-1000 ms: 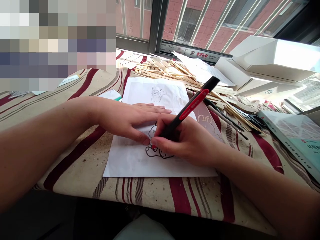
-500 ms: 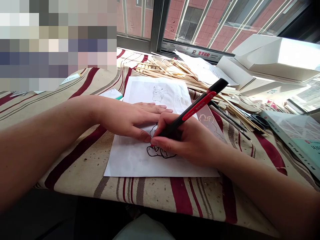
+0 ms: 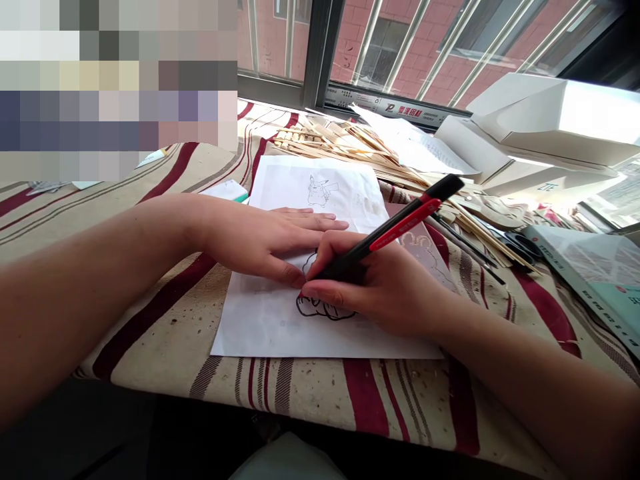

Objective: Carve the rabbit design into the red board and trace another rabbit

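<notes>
My left hand (image 3: pixel 265 245) lies flat on a white sheet of paper (image 3: pixel 260 327), holding nothing, its fingertips reaching across the sheet's middle. My right hand (image 3: pixel 377 291) grips a black and red marker pen (image 3: pixel 400 227) close to my left fingers. The pen's tip is hidden behind my fingers, right by a black-inked cartoon outline (image 3: pixel 325 309), which my hands partly cover. Higher on the sheet is a small Pikachu sketch (image 3: pixel 319 192).
A red-striped cloth (image 3: pixel 150 340) covers the table. Beyond the paper lie a heap of thin wooden sticks (image 3: pixel 345 148) and a brown card (image 3: pixel 417 248). To the right are scissors (image 3: pixel 520 247), a book (image 3: pixel 590 267) and a white cardboard box (image 3: pixel 555 113). A window (image 3: pixel 400 47) runs behind.
The pen's upper end has swung further right and lower. The whole scene has shifted slightly in view as my head moved. Both hands stay on the paper.
</notes>
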